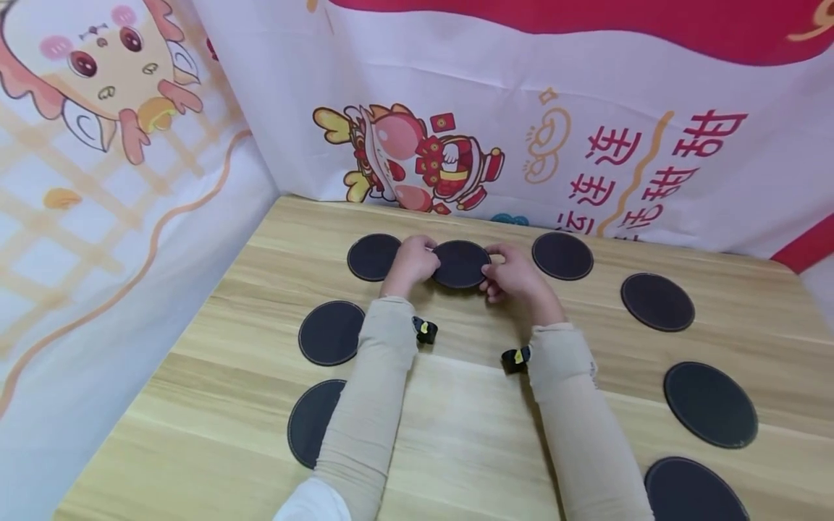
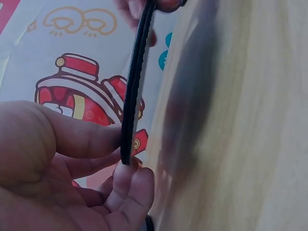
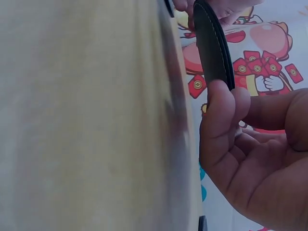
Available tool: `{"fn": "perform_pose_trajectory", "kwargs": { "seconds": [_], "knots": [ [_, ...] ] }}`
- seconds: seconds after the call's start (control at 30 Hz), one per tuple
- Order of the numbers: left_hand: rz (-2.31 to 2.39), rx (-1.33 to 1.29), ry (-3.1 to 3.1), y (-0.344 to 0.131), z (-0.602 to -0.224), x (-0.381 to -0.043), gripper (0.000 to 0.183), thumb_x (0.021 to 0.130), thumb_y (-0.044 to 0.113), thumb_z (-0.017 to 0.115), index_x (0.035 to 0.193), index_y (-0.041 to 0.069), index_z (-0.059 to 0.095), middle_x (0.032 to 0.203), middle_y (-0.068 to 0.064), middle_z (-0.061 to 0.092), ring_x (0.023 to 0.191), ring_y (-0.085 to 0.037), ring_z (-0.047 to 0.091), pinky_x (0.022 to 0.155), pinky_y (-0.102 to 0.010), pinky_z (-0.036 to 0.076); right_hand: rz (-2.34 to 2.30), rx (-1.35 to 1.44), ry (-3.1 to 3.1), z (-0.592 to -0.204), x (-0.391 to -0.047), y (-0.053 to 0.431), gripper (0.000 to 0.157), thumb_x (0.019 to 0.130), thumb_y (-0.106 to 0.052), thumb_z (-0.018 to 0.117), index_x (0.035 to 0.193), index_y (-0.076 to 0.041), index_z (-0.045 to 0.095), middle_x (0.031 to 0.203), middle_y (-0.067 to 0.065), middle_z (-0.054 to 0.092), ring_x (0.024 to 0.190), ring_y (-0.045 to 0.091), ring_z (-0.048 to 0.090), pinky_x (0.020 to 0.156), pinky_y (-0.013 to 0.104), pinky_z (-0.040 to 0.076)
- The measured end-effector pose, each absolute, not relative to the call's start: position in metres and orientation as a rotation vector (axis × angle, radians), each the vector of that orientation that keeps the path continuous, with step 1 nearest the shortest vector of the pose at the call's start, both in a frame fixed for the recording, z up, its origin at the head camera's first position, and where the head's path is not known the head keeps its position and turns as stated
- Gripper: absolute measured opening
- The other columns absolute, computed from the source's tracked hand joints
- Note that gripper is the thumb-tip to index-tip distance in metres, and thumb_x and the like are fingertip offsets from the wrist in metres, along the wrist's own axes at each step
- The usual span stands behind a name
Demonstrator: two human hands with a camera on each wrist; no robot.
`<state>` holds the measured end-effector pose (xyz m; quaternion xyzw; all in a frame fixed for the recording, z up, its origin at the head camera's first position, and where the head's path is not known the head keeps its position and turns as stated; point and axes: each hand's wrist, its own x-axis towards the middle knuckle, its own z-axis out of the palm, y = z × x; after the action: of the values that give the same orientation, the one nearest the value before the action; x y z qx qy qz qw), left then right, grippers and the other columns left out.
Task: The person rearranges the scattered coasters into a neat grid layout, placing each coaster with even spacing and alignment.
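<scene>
Here, the left hand point(image 1: 415, 262) and the right hand point(image 1: 521, 278) each pinch the rim of a round black mat point(image 1: 461, 265) between thumb and fingers, holding it just above the table point(image 1: 462, 434), near the far edge. Similar mats point(image 1: 562, 255) lie around: one on either side along that edge, two toward the left edge, three toward the right.

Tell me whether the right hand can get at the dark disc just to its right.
Probably yes: the nearby disc has nothing visible in the way. The right hand pinches the held disc, though, so it would likely have to let go first.
</scene>
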<state>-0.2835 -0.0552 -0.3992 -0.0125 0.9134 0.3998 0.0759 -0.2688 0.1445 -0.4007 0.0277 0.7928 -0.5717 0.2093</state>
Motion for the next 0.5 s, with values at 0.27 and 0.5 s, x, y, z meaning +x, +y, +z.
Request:
{"fn": "perform_pose_trajectory", "kwargs": {
  "seconds": [0.27, 0.5],
  "knots": [
    [1.058, -0.025, 2.759, -0.0545, -0.4055, -0.2821, 0.029, 0.092, 0.004, 0.054, 0.116, 0.001, 0.070, 0.119, -0.012, 0.066, 0.106, -0.027, 0.058, 0.093, -0.038, 0.047, -1.492, 0.037, 2.238, -0.4085, -0.2665, 0.1446, 0.049, 0.105, -0.004, 0.049, 0.151, -0.005, 0.033, 0.076, 0.016, 0.065, 0.051, 0.016, 0.055, 0.052, 0.033, 0.056],
    [0.995, -0.025, 2.797, -0.0538, -0.4051, -0.2789, 0.013, 0.092, 0.003, 0.054, 0.095, 0.002, 0.066, 0.100, -0.011, 0.062, 0.089, -0.025, 0.053, 0.082, -0.037, 0.045, -1.467, 0.053, 2.183, -0.4096, -0.2657, 0.1416, 0.053, 0.104, 0.000, 0.045, 0.154, -0.007, 0.029, 0.075, 0.017, 0.066, 0.051, 0.017, 0.058, 0.053, 0.034, 0.056]
  ]
}}
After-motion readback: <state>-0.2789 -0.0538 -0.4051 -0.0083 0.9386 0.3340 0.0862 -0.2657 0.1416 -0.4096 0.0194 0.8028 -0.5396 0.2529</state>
